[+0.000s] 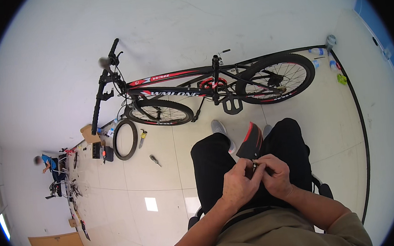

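My left hand (239, 183) and my right hand (276, 175) meet in front of my lap, thumbs and fingers pinched together. Between the fingertips shows a small metal fitting (255, 165) at the near end of a black, blade-shaped bicycle part (248, 145) with a red edge. I cannot tell whether this part is a saddle or a mudguard. It points away from me between my knees. The fingers partly hide the fitting. Beyond my feet a black-and-red bicycle (175, 85) stands by the wall, its handlebar turned to the left.
On the floor to the left lie a screwdriver (155, 160), a loose tyre (115, 141) and a yellow-and-black tool (142, 137). A cardboard box (89, 134) stands by the wall. Farther left a person in blue (47, 163) is near other bicycle parts. Plastic bottles (316, 51) lie at the right corner.
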A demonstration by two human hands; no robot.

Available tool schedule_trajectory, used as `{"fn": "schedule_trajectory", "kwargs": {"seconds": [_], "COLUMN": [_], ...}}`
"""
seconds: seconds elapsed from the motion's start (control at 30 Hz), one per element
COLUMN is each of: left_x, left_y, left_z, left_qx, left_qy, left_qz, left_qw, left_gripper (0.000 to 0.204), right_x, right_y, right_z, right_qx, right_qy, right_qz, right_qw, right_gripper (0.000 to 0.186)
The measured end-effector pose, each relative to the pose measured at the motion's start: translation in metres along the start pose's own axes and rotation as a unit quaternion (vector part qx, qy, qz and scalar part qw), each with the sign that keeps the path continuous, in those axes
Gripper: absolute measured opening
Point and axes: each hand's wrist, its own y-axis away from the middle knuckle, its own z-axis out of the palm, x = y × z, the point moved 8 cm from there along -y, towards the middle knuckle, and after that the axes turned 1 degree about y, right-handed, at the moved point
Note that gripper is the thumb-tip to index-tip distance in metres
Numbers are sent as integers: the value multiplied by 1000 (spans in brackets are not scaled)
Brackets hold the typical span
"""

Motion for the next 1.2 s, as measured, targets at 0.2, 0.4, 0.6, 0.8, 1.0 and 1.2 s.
{"fn": "schedule_trajectory", "kwargs": {"seconds": [0.2,0.4,0.6,0.8,1.0,1.2], "left_x": [-13,-39,-44,-39,-45,-34], "left_y": [1,-1,-5,4,3,-1], "left_z": [-1,3,6,33,33,30], "left_qx": [26,24,7,-71,-93,-74], "left_qy": [89,285,422,497,468,432], "left_qz": [-28,-82,-47,-90,-71,-35], "left_qw": [995,955,905,860,876,898], "left_gripper": [17,7,10,14,15,15], "right_x": [6,21,42,48,41,45], "right_y": [-2,-3,12,11,-4,-7], "right_z": [3,4,24,34,14,10], "right_qx": [-19,16,-16,-95,-57,-45], "right_qy": [-41,-231,-420,-570,-492,-496], "right_qz": [43,154,465,403,352,337], "right_qw": [998,961,779,709,794,799], "right_gripper": [20,12,26,16,10,13]}}
